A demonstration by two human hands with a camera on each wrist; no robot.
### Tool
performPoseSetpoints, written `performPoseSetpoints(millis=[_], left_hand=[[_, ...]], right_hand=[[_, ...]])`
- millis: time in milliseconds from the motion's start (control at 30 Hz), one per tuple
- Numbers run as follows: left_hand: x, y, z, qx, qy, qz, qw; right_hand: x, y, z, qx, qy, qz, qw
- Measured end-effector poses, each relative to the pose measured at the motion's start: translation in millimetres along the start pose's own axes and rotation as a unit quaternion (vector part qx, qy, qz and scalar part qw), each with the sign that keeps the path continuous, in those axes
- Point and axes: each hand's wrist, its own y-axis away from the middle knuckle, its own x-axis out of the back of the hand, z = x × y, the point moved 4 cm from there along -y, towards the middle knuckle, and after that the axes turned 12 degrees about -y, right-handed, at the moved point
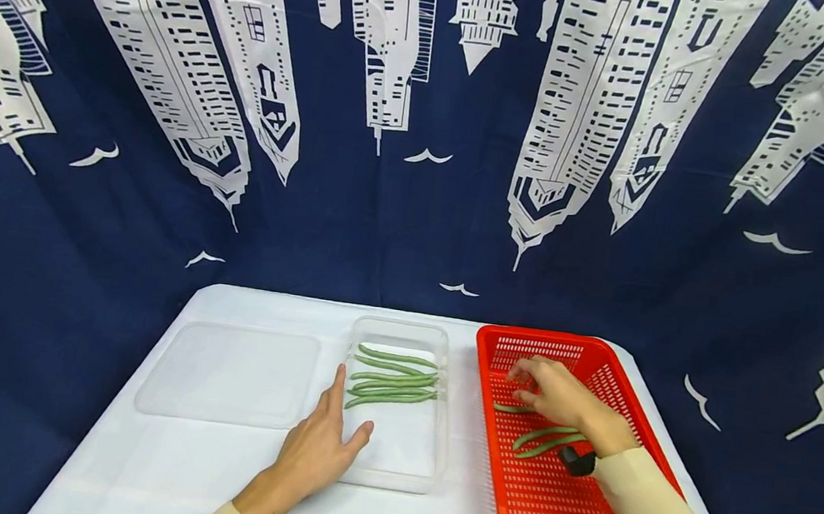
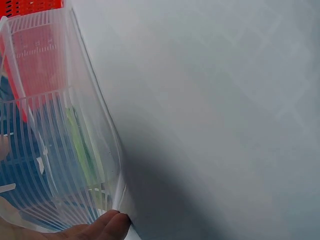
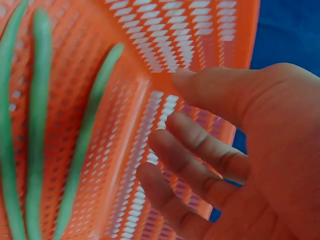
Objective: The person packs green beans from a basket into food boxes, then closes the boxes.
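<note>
Lying on the perforated floor of a red rectangular plastic basket [image 1: 551, 510], three slender green beans [image 3: 38, 125] are seen near the right hand [image 1: 556, 394], whose fingers are loosely bent and spread apart, with nothing gripped. More long green beans [image 1: 393, 384] are laid roughly side by side across the far half of a clear rectangular plastic container [image 1: 392, 448], which is set on a white tabletop [image 1: 134, 462] between the basket and a flat translucent plastic lid [image 1: 229, 376]. The container's left side appears to be touched by the left hand [image 1: 321, 440], whose fingers are extended, with nothing held. Each bean is judged to be very light and fairly firm, with a little give along its length but a risk of snapping or bruising if it is squeezed hard or bent sharply. Its smooth skin is likely to let it roll or slide under a careless touch. A gentle pinch across the middle, between thumb and fingers, is to be preferred, since the weight is balanced there and the thin tips are spared. The container is presumably light and easily shifted, so only a soft steadying touch is called for.
</note>
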Motion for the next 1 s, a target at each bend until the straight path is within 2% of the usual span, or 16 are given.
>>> performPoseSetpoints(millis=[233, 633, 1000], left_hand=[[0.8, -0.1, -0.6, 0.000, 0.007, 0.003, 1.0000], [2.0, -0.9, -2.0, -0.006, 0.003, 0.007, 1.0000], [1.4, -0.7, -1.2, -0.007, 0.004, 0.007, 0.9999]], right_hand=[[-3.5, 4.3, 22.4, -0.032, -0.015, -0.049, 0.998], [-7.8, 4.4, 42.0, -0.044, -0.029, -0.056, 0.997], [-8.7, 5.5, 49.8, -0.044, -0.027, -0.062, 0.997]])
